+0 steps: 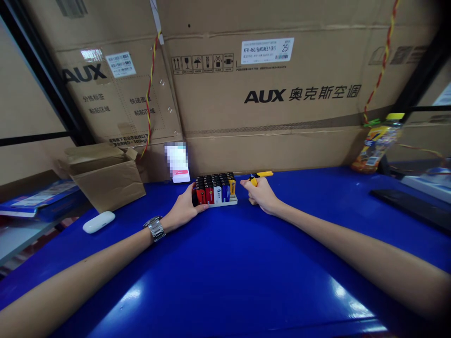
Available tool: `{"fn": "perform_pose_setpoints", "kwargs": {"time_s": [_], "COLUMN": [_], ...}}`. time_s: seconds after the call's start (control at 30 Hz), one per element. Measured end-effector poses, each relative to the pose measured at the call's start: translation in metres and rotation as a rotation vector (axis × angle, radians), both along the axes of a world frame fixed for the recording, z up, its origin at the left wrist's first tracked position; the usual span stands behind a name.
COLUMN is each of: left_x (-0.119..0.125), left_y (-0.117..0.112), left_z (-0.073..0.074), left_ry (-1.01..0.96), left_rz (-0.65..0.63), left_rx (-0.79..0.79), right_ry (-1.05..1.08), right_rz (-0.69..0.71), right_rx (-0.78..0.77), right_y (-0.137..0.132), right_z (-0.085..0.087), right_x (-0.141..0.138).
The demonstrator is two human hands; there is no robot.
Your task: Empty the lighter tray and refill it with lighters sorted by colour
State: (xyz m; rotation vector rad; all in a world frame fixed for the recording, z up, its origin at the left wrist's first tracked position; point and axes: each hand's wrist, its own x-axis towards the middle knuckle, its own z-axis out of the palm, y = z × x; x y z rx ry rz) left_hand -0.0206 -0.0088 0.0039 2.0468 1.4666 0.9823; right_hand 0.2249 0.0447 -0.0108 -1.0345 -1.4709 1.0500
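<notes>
A white tray [225, 203] stands on the blue table, filled with rows of black-topped lighters [217, 193] in red, white, blue and yellow. At its right end part of the tray shows bare. My left hand [186, 205], with a metal watch on the wrist, is closed around the tray's left end, thumb along the front. Just right of the tray, apart from it, my right hand [263, 193] is closed on a small yellow and black piece that looks like a lighter, mostly covered by the fingers. Behind that hand lies a yellow-handled tool [265, 173], partly hidden.
A lit phone [177, 162] leans against the large cardboard box [303, 141] at the back. On the left are a small open carton [109, 183] and a white case [99, 222]. A drink bottle [377, 145] and a dark flat object [410, 209] sit at right.
</notes>
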Motion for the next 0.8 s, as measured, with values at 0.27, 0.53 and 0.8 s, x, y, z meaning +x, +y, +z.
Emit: {"fn": "perform_pose_setpoints", "kwargs": {"time_s": [0.27,0.53,0.8], "left_x": [-0.0029,-0.0021,-0.0018], "left_y": [0.0044,0.0053,0.0049], "left_z": [-0.0060,-0.0062,-0.0057], "left_ry": [-0.041,-0.033,-0.023], "left_rz": [-0.028,-0.038,-0.038], "left_rx": [0.007,0.009,0.007], "right_ry": [0.124,-0.132,-0.079], "right_rz": [0.189,0.024,0.107], "right_rx": [0.019,0.342,0.345], "right_y": [0.0039,0.0014,-0.0034], "right_z": [0.0045,-0.0001,0.0026], "right_x": [0.0005,0.0035,0.0045]}}
